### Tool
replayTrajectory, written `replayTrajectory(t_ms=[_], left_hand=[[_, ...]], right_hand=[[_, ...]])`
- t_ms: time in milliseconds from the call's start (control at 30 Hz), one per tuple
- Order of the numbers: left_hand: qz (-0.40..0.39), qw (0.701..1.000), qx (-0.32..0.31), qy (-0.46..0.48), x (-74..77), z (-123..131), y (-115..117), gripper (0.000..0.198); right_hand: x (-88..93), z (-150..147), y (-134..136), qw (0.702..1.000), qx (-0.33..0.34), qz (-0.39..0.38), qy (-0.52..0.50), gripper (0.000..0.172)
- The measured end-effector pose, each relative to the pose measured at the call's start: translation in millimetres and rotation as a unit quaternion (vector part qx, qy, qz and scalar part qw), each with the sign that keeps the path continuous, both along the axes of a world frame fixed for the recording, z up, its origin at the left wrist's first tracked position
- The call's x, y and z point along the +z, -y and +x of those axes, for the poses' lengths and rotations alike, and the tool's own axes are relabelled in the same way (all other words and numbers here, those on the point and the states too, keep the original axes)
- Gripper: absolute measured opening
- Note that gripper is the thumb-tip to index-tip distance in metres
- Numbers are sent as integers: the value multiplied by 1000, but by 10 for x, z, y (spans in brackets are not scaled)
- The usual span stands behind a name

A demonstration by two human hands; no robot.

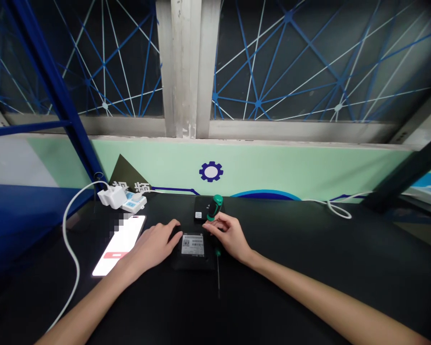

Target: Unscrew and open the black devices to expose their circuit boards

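A flat black device [193,262] with a white printed label lies on the black table. My left hand [158,242] rests at its left side, thumb and index finger apart, the thumb at the device's edge. In my right hand [232,235], thumb and fingers are closed around an upright screwdriver [215,207] with a green and black handle, at the device's upper right corner. Its tip is hidden behind the fingers. A second screwdriver [218,273], green at the handle end, lies right of the device with its thin shaft towards me. Behind is a black box [200,205] with a small label.
A lit phone [124,244] lies left, partly under my left forearm. Beyond it, a white charger [113,196] sits on a power strip [134,203], with a white cable [72,249] curving towards me. Another white cable [339,211] is at the back right. A wall and windows border the table.
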State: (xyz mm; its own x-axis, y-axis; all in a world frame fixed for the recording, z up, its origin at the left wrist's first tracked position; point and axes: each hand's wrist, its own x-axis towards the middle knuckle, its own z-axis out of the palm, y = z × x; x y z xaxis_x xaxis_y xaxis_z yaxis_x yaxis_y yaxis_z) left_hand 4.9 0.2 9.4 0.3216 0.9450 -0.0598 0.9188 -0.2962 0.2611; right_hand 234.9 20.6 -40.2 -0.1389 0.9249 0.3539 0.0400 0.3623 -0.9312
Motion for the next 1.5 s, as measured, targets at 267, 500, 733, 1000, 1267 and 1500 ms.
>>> replayTrajectory(t_ms=[267, 500, 733, 1000, 1267, 1500], left_hand=[[9, 1000, -4, -3, -20, -13, 2, 49], [8, 1000, -12, -11, 1, -13, 3, 48], [9, 1000, -10, -19, 19, -5, 12, 47], [18, 1000, -8, -19, -3, -21, 13, 48], [8, 1000, -12, -16, 9, -23, 10, 48], [12, 1000, -12, -16, 13, -14, 14, 48]], right_hand=[[6, -4, -3, 1000, 10, 1, 1, 33], [21, -7, 0, 1000, 18, -2, 8, 32], [-3, -3, -1, 999, 25, 25, 28, 32], [-17, -36, -30, 1000, 13, 12, -5, 29], [-15, -39, -41, 998, 13, -28, -53, 34], [-21, -29, -43, 998, 23, -32, -43, 33]])
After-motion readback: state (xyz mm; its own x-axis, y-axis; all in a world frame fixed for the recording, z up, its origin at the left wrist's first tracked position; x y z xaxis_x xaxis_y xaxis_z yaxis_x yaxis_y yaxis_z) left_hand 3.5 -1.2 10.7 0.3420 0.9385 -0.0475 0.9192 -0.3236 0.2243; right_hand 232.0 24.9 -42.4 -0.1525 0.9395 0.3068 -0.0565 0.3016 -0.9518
